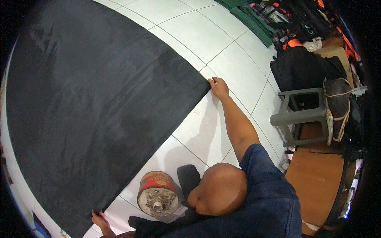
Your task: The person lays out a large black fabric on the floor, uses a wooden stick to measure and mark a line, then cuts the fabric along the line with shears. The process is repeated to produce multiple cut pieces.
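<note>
A large black cloth (91, 103) lies spread flat on the white tiled floor (198, 35). The left hand (98, 219) pinches its near corner. A rusty round tin (156, 193) sits beside that edge. The right hand (218, 87) grips the far corner.

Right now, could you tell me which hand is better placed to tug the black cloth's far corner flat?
Probably the right hand: it rests on that far corner of the black cloth, arm outstretched. The left hand sits at the near corner, by the rusty round weight.
</note>
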A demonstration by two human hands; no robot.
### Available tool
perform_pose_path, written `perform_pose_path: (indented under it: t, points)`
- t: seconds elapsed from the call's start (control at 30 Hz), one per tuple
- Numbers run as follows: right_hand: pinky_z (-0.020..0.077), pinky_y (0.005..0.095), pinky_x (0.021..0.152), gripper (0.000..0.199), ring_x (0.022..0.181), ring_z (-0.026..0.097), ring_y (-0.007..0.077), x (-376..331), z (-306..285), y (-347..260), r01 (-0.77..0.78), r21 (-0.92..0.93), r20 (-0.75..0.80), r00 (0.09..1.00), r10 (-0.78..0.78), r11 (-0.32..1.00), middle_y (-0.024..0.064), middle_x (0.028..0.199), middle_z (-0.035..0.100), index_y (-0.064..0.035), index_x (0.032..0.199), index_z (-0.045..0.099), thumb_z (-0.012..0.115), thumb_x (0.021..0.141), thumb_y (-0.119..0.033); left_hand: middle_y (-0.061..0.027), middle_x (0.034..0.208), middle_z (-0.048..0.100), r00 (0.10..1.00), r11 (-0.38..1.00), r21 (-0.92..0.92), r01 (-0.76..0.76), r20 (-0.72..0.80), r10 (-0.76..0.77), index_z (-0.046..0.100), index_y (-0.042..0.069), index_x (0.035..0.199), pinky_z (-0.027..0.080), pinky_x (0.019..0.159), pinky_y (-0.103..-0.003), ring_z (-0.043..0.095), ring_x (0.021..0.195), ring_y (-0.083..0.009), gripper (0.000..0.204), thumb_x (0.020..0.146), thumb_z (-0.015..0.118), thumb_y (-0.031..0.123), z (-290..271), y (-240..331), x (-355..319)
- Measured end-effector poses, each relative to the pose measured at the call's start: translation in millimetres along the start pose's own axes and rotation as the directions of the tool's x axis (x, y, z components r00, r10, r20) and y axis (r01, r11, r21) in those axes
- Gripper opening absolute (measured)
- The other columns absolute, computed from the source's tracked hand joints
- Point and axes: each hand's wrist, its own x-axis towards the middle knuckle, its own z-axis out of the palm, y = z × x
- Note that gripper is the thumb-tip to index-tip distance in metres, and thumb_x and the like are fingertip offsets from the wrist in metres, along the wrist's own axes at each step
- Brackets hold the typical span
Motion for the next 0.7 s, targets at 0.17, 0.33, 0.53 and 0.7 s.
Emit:
perform_pose_path:
  t: [0.17,0.33,0.53,0.7]
  points:
    - [0.0516,0.0429,0.091,0.038,0.104,0.067,0.0343,8,10,-13,-0.009,-0.12,0.126,0.992,0.024,0.993,0.0178,0.112,0.071,-0.0035,0.107,0.074,0.066,0.093,-0.038,-0.0088,0.074,0.059,0.994,0.998,0.055,0.0,-0.105,0.006,0.057,0.0,0.086,0.041,0.048,-0.025,0.05,0.053,-0.0143,0.036,0.094,0.064,0.034,6,2,2]
    - [0.0531,0.0437,0.088,0.034,0.101,0.068,0.0315,26,20,4,-0.051,-0.093,0.157,0.985,0.065,0.994,0.0139,0.103,0.073,-0.0093,0.102,0.075,0.071,0.088,-0.039,-0.0085,0.071,0.06,0.997,0.994,0.104,0.034,-0.079,-0.025,0.059,-0.001,0.086,0.041,0.044,-0.024,0.052,0.052,-0.0141,0.036,0.095,0.065,0.034,11,6,-6]
    - [0.0523,0.036,0.085,0.034,0.093,0.07,0.0232,25,24,7,-0.074,0.049,0.191,0.98,0.063,0.996,0.0109,0.1,0.075,-0.0051,0.105,0.074,0.076,0.087,-0.034,-0.0083,0.077,0.062,0.999,0.998,0.056,-0.009,-0.042,0.011,0.062,-0.001,0.087,0.04,0.048,-0.023,0.055,0.059,-0.0136,0.032,0.094,0.065,0.03,-12,0,6]
    - [0.0524,0.0359,0.086,0.036,0.095,0.07,0.0233,18,20,7,-0.174,0.057,0.163,0.973,0.162,0.983,0.0098,0.101,0.075,-0.0084,0.106,0.076,0.075,0.086,-0.038,-0.0079,0.081,0.063,1.0,0.997,0.073,0.001,-0.02,0.001,0.064,-0.003,0.091,0.041,0.051,-0.025,0.054,0.062,-0.0139,0.032,0.095,0.063,0.028,-1,3,-1]
